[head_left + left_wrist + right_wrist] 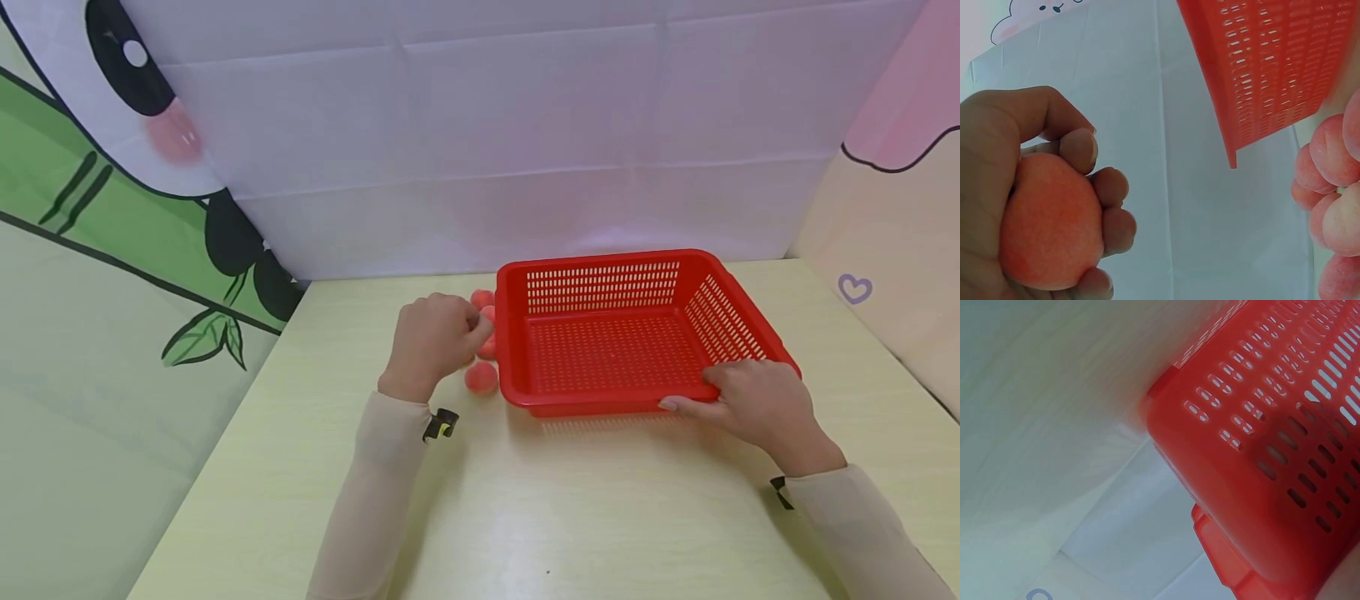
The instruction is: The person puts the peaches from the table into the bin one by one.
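Observation:
My left hand (433, 340) is raised beside the basket's left side, its fingers curled round a peach (1052, 225) that shows plainly in the left wrist view. Several more peaches (481, 378) lie in a cluster on the table, between that hand and the basket. The red plastic basket (592, 398) has slotted walls and nothing inside it. At its front right corner my right hand (761, 404) grips the rim, thumb outside along the front edge and fingers over the top. In the right wrist view the slotted basket wall (1210, 487) fills much of the picture.
The pale wooden table (570, 508) reaches back to a light cloth backdrop (525, 125). A printed cloth with a green stalk and leaves (198, 337) hangs at the left, and another with a small heart (855, 288) at the right.

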Available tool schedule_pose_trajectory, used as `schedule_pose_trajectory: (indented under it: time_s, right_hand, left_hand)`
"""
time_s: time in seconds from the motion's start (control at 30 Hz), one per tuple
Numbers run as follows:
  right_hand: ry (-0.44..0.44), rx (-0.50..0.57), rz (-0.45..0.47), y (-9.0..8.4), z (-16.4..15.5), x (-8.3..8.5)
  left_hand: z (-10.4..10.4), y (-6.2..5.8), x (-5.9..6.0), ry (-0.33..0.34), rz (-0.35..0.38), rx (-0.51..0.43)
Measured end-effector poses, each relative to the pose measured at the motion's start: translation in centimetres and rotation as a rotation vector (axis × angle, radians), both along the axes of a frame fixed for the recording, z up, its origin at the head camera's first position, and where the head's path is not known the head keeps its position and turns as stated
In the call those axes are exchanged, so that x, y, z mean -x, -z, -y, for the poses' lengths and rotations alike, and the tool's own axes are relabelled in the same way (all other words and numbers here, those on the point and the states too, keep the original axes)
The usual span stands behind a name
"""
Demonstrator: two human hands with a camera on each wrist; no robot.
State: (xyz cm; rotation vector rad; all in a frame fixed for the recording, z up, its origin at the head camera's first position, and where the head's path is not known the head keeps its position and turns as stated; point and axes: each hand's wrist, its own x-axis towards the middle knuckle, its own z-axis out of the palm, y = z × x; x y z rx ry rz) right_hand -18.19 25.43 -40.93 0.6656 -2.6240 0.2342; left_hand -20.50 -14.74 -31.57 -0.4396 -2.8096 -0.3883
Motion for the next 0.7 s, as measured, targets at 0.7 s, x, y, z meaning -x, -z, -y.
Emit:
schedule_pose_trajectory:
  time_s: [0.7]
  right_hand:
    - [0.020,0.006,0.052,-0.4,0.2,-0.3]
  left_hand:
    - [-0.9,-1.4,-1.6,0.067,-0.140,-0.002]
